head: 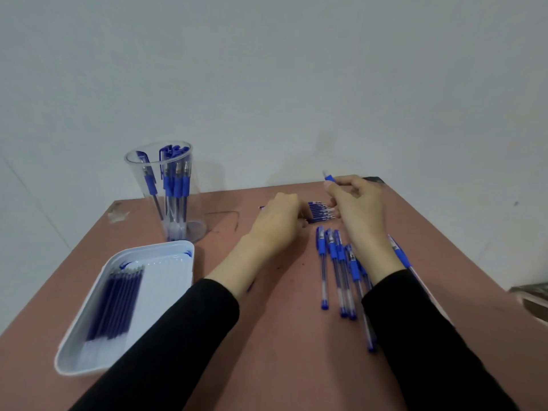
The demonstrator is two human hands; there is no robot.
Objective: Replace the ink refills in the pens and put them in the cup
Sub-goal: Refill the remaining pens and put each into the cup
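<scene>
- Hands are both at centre frame, over the far half of the table (281, 351).
- Right hand (358, 209): fingers curled, pinching the held pen (329, 177) by its blue grip. The point sticks up and left past the fingertips; the rest is hidden behind the hand.
- Left hand (278, 223): knuckles up, fingers curled down toward the table. A bit of blue pokes out at its left edge, but I can't tell if it grips anything.
- Bundle (321, 212) of thin blue pieces with metal points lies between the two hands, by the left fingertips. Could be refills or pen fronts, can't tell which.
- Loose pens (321, 247) lie in a rough row right of centre, below the bundle, some partly under the right forearm. My read: these are not done yet.
- Cup (166, 197) is clear and stands upright at upper left of the table, with several pens standing in it.
- Tray (166, 280) is white, at lower left, with a row of dark refills (115, 304) along its left side.
- Handling, my judgement:
  - Pens are light and stiff, and the smooth clear barrel is likely slippery. Hold the rubber grip with one hand and the barrel with the other to unscrew.
  - Refills are thin, will flex and will roll. Pinch near the point and feed straight in without bending.
  - Cup is tall and light and could tip if a pen knocks the rim.
</scene>
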